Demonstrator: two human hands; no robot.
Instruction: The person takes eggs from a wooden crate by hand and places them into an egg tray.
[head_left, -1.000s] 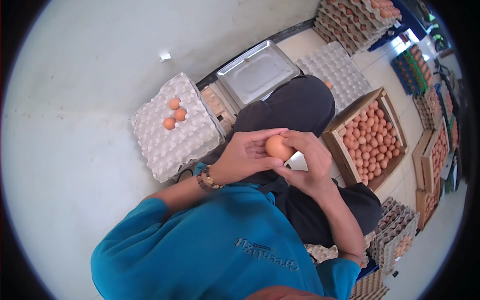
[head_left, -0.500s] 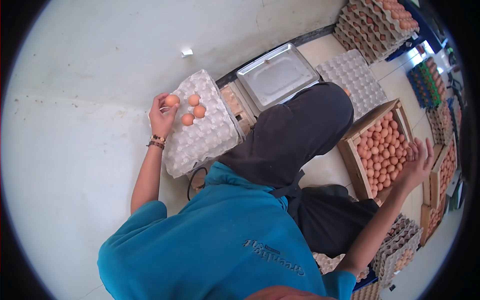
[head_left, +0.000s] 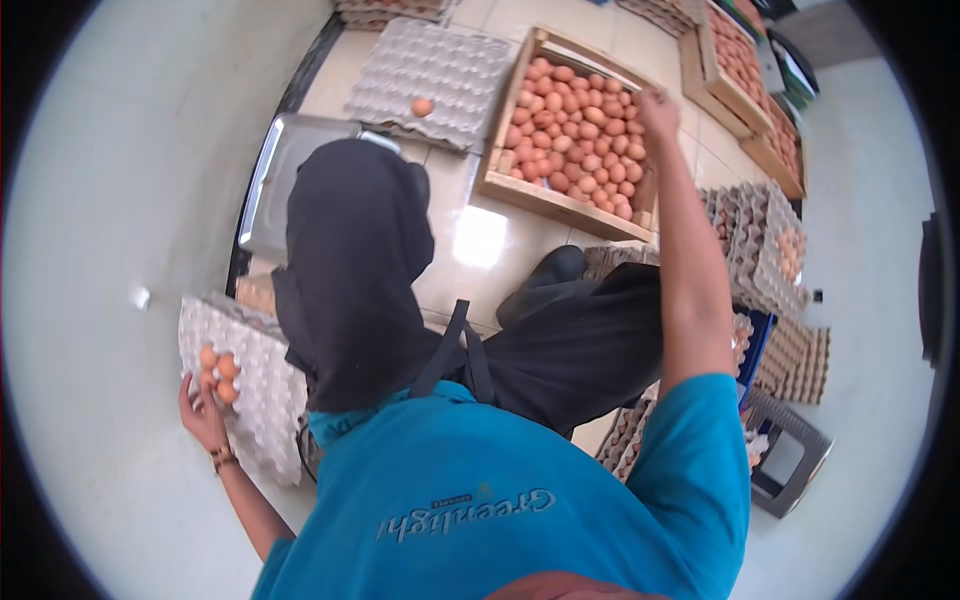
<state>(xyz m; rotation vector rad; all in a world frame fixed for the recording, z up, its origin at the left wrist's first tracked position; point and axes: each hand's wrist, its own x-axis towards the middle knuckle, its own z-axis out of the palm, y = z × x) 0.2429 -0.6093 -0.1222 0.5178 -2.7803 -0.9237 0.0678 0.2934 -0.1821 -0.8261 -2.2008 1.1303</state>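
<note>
Down at the left, my left hand [head_left: 204, 418] is at the edge of a stack of grey egg trays [head_left: 258, 400]. Its fingers are apart, close to a brown egg [head_left: 208, 380] that rests in the top tray. Several brown eggs sit together there, including one egg [head_left: 227, 391] just right of my fingers. My right hand [head_left: 656, 112] is at the right side of a wooden crate [head_left: 570, 208] full of brown eggs [head_left: 580, 130]. Its fingers are curled in, and whatever they may hold is hidden from view.
A metal scale pan [head_left: 268, 205] lies beside the wall. Behind it, a grey tray [head_left: 430, 70] bears one egg [head_left: 421, 107]. More egg crates [head_left: 735, 60] stand at the upper right. Stacked trays [head_left: 755, 245] are right of my leg, and my dark-trousered knees are in the middle.
My view has swung toward the crate. The egg my left hand held now sits in the tray beside the others. My right hand has gone from spread fingers to curled at the crate.
</note>
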